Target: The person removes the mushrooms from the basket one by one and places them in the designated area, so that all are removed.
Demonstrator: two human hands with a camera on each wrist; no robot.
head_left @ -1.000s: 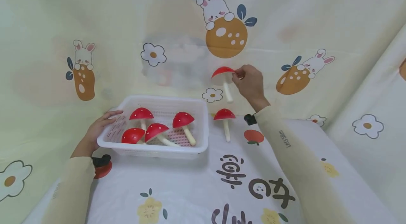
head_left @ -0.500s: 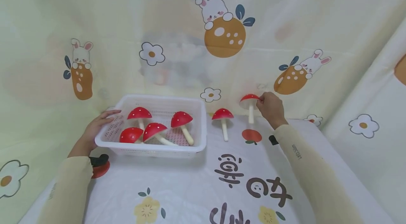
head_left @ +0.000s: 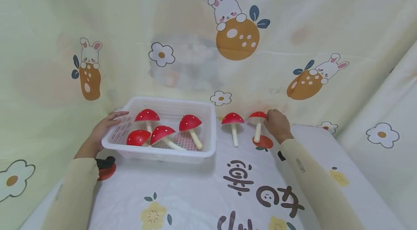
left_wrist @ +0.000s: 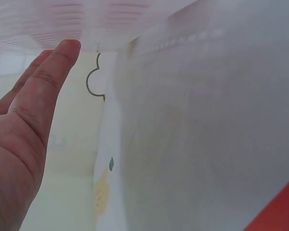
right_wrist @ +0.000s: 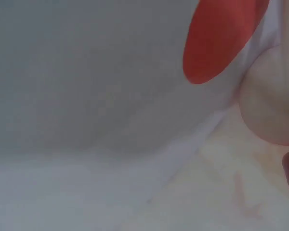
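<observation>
In the head view my right hand (head_left: 277,126) pinches the cap edge of a red-capped toy mushroom (head_left: 257,128), low at the table's back edge; whether its stem touches the cloth I cannot tell. Just left of it lies another toy mushroom (head_left: 233,128) on the table. My left hand (head_left: 103,132) rests with extended fingers against the left side of a white plastic basket (head_left: 159,153). Inside the basket are several more toy mushrooms (head_left: 190,124) with white-dotted caps. The right wrist view catches the pale underside of the held mushroom's cap (right_wrist: 267,106) and part of a finger.
A white printed cloth (head_left: 192,194) covers the table. Behind it hangs a cream curtain (head_left: 182,13) printed with rabbits and flowers, close to the basket's back. Another hanging cloth (head_left: 387,107) borders the right side.
My right hand has carried the mushroom rightward and down, from in front of the curtain to the table's back edge. The left hand stays at the basket.
</observation>
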